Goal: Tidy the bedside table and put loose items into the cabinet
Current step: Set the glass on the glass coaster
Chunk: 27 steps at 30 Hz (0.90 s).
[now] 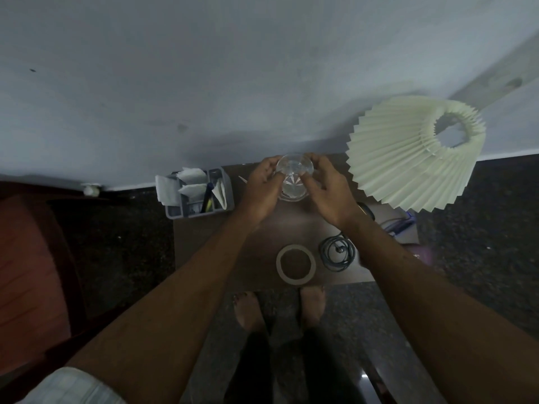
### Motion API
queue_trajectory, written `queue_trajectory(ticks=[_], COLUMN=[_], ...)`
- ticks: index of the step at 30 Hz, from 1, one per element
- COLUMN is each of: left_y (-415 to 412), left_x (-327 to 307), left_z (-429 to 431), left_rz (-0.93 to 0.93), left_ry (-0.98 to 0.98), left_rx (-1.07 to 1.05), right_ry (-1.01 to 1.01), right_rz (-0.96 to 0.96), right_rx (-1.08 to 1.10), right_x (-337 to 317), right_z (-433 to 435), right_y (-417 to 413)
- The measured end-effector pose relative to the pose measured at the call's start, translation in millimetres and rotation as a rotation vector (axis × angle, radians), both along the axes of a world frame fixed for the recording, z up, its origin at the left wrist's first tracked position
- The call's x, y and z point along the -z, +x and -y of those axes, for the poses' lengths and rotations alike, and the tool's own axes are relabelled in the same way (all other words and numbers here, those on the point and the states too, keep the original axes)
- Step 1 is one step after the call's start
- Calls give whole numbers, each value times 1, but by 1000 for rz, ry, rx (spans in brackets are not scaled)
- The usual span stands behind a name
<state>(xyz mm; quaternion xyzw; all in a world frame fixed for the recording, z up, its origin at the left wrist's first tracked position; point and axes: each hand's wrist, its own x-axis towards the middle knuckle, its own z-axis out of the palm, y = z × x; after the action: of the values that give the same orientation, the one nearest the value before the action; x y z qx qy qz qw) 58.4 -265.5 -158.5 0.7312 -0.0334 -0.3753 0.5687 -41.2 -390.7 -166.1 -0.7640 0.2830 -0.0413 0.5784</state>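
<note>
Both hands grasp a clear glass [294, 177] at the back of the dark brown surface [204, 252], left hand [261, 191] and right hand [329, 193] curled round its sides; a tape ring [296, 265] and coiled cable [337, 253] lie nearer; a grey organiser [198, 192] sits left, a pleated lampshade [408, 153] right; pale wall [175, 83] behind, dark speckled floor [116, 228] around.

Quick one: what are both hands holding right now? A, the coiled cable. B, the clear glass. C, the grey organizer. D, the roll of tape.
B: the left hand and right hand both grip the clear glass, while the roll of tape and coiled cable lie untouched on the table.
</note>
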Motion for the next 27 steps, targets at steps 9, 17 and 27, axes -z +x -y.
queue_trajectory(ticks=[9,17,27], left_y=[3,3,5], left_x=[11,17,9], left_z=[3,3,5], left_rz=[-5,-23,-160], left_ry=[-10,-12,-17], left_rx=[26,3,-92], right_ry=[-110,-77,131], right_rz=[-28,-29,-70], right_rx=[-25,-12,193], right_x=[6,10,18], right_z=[-1,-6,-15], right_y=[3,2,4])
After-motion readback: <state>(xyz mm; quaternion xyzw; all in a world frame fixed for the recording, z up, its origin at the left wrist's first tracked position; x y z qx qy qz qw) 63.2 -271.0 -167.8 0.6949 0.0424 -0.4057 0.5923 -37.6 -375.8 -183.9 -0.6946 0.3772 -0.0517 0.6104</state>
